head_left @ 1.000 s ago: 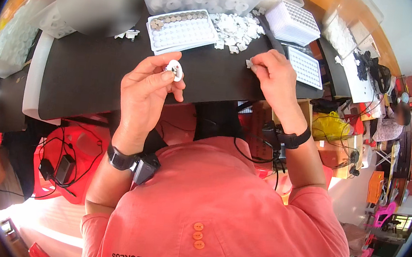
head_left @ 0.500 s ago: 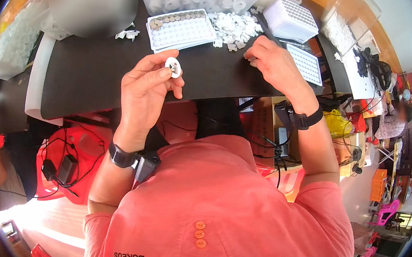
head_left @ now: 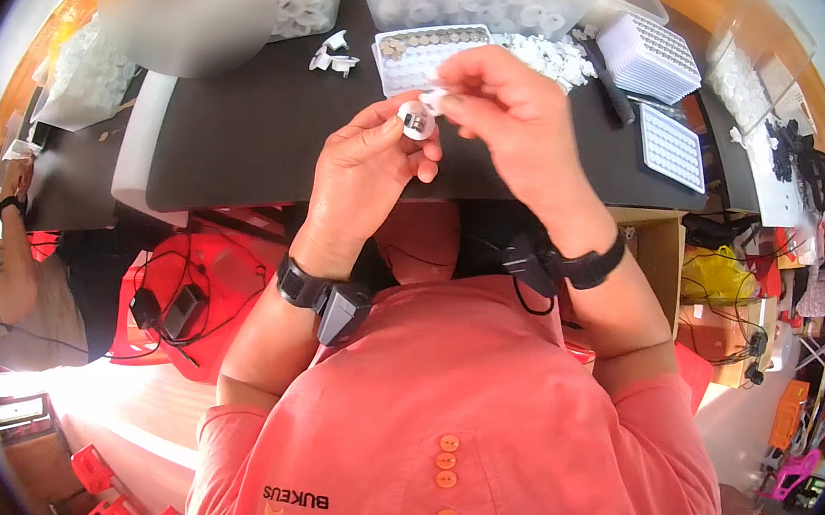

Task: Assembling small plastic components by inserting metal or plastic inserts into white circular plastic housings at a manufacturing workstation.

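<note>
Above the tabletop [head_left: 243, 144], one round white part [head_left: 416, 121], pinched in the left grip [head_left: 359, 170].
Probably light, stiff and slick, best held by its rim; the right grip [head_left: 516, 118] seems closed on one small white piece [head_left: 432, 100] just beside it. Farther: one pale tray [head_left: 673, 148], one disc-holding tray [head_left: 407, 66], one uncountable heap [head_left: 559, 64].

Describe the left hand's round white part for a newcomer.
Find the black tabletop, then the left hand at its near edge. Its thumb and fingers hold the round white part. Unlike the white piece in the right hand, it shows a dark, silvery inset.
</note>
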The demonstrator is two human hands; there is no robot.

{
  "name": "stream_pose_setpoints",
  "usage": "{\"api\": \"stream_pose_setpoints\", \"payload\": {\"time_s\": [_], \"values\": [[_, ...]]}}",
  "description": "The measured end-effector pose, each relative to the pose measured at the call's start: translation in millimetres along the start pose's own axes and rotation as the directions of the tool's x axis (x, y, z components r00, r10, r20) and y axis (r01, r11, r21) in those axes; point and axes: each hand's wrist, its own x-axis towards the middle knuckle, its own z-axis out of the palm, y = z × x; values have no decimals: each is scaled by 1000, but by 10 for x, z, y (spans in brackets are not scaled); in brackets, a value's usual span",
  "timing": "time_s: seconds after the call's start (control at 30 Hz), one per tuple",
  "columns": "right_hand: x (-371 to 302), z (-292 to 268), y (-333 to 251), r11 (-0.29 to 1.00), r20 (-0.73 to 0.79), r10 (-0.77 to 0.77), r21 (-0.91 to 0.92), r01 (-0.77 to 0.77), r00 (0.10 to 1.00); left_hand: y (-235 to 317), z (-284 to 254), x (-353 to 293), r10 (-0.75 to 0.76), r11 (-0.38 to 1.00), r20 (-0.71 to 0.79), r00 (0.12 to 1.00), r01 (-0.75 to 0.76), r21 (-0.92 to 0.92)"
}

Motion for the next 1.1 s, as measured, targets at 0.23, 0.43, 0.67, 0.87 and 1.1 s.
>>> {"api": "stream_pose_setpoints", "payload": {"time_s": [0.23, 0.43, 0.67, 0.87, 1.1], "values": [[19, 176, 147, 990, 27, -25, -137, 28, 999, 17, -23, -1, -12, 1000, 1, 1000, 12, -19], [-6, 36, 172, 994, 22, 75, -77, -73, 997, 18, -65, 15, -14, 1000, 14, 1000, 14, -13], [-11, 139, 25, 944, 58, 178, 272, -187, 982, 7, -52, 22, -3, 1000, -6, 1000, 3, -6], [-13, 179, 73, 951, 49, 197, 233, -203, 979, 4, -71, 22, -6, 1000, -2, 1000, 6, -19], [-39, 187, 93, 944, 45, 228, 234, -232, 973, 5, -54, 25, -4, 1000, -11, 1000, 4, 16]]}}
